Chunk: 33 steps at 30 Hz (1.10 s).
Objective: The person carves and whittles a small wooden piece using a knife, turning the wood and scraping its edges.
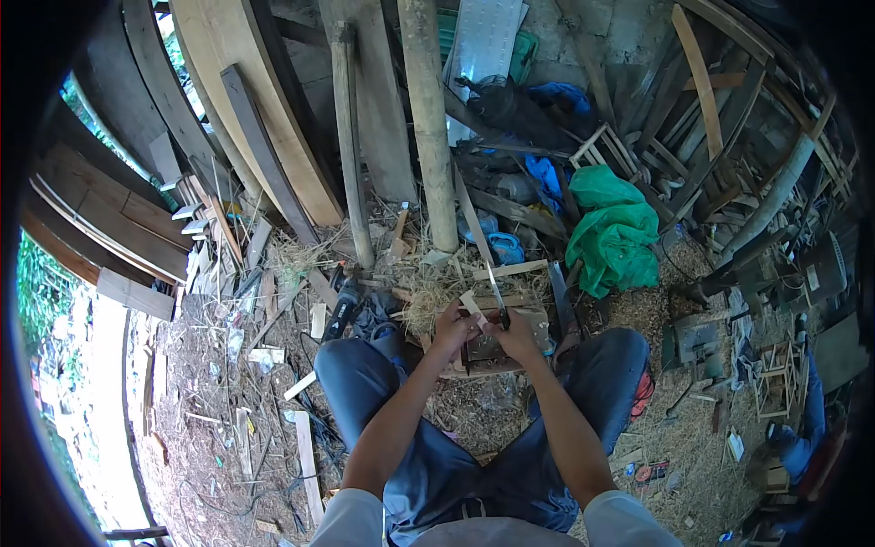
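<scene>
Both hands meet over my lap, in front of a low wooden block (517, 363). My left hand (453, 330) is closed around a short, pale strip of wood (469, 302), whose upper end sticks out past the fingers. In my right hand (518, 335) is a knife (494, 286), gripped by its dark handle with the narrow blade pointing up and away from me. The wood strip lies between the two hands, just left of the blade. Whether the right fingers also touch the strip cannot be made out.
Wood shavings and scraps litter the ground. A power tool (341, 308) lies by my left knee. A green plastic sheet (612, 230) is bunched beyond my right knee. Boards and bamboo poles (428, 128) stand at the back. Another person's blue sleeve (814, 401) shows at far right.
</scene>
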Tool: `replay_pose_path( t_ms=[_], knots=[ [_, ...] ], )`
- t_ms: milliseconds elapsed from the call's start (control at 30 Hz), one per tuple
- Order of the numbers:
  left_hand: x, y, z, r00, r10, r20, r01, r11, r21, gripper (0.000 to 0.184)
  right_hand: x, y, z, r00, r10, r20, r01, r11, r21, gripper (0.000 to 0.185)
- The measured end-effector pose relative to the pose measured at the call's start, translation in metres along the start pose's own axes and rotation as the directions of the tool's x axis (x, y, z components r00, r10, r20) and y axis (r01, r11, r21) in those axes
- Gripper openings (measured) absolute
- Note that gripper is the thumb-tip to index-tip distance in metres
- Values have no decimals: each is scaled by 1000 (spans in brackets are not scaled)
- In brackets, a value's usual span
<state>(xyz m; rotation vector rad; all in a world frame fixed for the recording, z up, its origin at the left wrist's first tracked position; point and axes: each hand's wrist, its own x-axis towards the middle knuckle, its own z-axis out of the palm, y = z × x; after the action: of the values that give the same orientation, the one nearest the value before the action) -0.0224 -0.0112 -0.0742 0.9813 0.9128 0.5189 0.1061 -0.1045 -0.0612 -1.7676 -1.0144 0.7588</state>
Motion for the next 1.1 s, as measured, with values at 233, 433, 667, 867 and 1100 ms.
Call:
replay_pose_path(
  t_ms=[233,433,667,867,1100],
  knots=[
    [0,-1,-7,911,413,2,-328,720,612,26,-7,-14,0,972,203,-115,-230,918,-324,27],
    [-2,-2,-8,824,523,220,-464,398,791,26,-30,-15,1,949,292,118,-207,859,-469,29],
    [2,-12,-7,894,338,294,-391,270,880,32,-44,-23,5,858,440,265,-241,800,-549,31],
    [2,-11,-8,847,377,374,-463,179,868,32,-50,-15,18,873,281,399,4,814,-580,28],
    [2,-9,-8,909,230,347,-400,255,880,33,-42,-33,20,905,334,264,-196,877,-439,28]
  ],
)
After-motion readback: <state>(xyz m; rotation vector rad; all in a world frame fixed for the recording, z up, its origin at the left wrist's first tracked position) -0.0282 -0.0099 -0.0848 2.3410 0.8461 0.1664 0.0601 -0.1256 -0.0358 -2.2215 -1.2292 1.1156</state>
